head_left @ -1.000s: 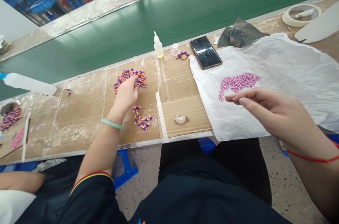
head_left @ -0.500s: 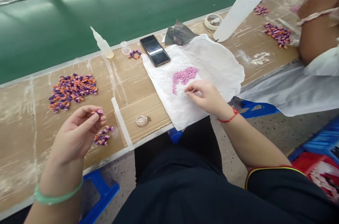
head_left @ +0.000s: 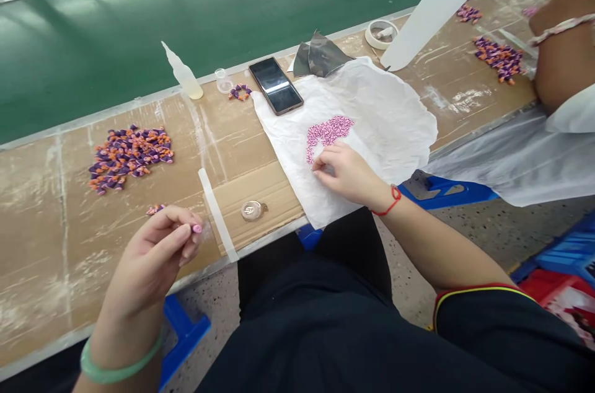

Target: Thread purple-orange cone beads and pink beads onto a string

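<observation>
Right hand edges to pink bead pile on white sheet, fingertips narrow, catch unclear. Left hand, left of sheet, pinches small piece. Bead-picking step; next needs fine pinch.

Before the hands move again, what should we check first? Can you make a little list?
1. Left hand holding a piece: cannot tell; the fingers are pinched shut and hide what is inside.
2. Right hand at the pink beads: ok, its fingertips are at the pile's near edge.
3. Pink beads all on the white sheet: ok.
4. Purple pile apart from the pink beads: ok, it lies on the cardboard to the left.
5. Phone away from the beads: ok, it lies on the sheet's corner, not touching them.
6. Small bottle upright: ok.
</observation>
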`<state>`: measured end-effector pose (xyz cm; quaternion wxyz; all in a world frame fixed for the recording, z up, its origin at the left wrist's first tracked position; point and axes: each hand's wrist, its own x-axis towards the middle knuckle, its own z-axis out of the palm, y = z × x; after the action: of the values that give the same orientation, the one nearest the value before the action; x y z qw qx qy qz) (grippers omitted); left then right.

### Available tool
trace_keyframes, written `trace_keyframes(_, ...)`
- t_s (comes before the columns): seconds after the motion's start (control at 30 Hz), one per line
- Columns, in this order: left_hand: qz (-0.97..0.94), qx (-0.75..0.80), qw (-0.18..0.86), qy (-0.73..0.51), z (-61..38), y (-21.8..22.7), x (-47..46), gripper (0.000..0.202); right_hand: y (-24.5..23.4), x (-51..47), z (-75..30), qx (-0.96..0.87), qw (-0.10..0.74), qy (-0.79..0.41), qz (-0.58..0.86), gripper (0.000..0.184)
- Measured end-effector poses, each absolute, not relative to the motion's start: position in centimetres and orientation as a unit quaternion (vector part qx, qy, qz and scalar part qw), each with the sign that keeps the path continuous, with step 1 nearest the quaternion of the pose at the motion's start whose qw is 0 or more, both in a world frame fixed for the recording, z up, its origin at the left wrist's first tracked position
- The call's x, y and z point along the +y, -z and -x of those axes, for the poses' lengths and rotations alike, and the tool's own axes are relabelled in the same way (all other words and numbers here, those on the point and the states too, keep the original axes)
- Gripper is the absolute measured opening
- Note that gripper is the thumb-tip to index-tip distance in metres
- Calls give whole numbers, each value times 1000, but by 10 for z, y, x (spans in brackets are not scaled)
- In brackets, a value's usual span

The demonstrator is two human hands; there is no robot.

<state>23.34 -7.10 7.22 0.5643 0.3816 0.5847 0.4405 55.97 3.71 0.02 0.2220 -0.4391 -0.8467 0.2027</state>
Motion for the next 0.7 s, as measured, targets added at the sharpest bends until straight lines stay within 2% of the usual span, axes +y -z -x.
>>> trace_keyframes(0.23,-384,556,575,-460,-237,-70,-72,22,-6,39,-564,-846,226,-191,444,15)
trace_keyframes(0.47,-374,528,597,-474,-246,-62,-84,26,-5,51,-561,-894,157,-144,395,14)
trace_keyframes(0.7,-370,511,625,-460,-256,-54,-101,28,-9,52,-562,-904,121,-130,389,11)
